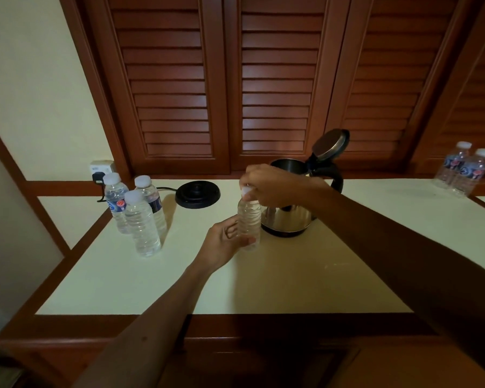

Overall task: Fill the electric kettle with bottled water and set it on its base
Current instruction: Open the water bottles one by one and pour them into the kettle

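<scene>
Beside the kettle (289,217), bottle (249,219) in left hand (224,245), right hand (272,186) fingers on cap (247,191)

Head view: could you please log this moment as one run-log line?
left hand holds bottle | right hand on cap | kettle lid open, off base

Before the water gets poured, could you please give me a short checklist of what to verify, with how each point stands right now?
1. Kettle lid open: ok, it is flipped up and back.
2. Bottle held steady: ok, the left hand grips its lower body.
3. Cap off: not ok, the right hand has its fingers on it, and it sits on the neck.
4. Base free to take the kettle: ok, nothing sits on it.
5. Base plugged in: cannot tell, its cord runs behind the three spare bottles toward the wall socket.
6. Kettle empty: cannot tell, the inside is hidden.
</scene>
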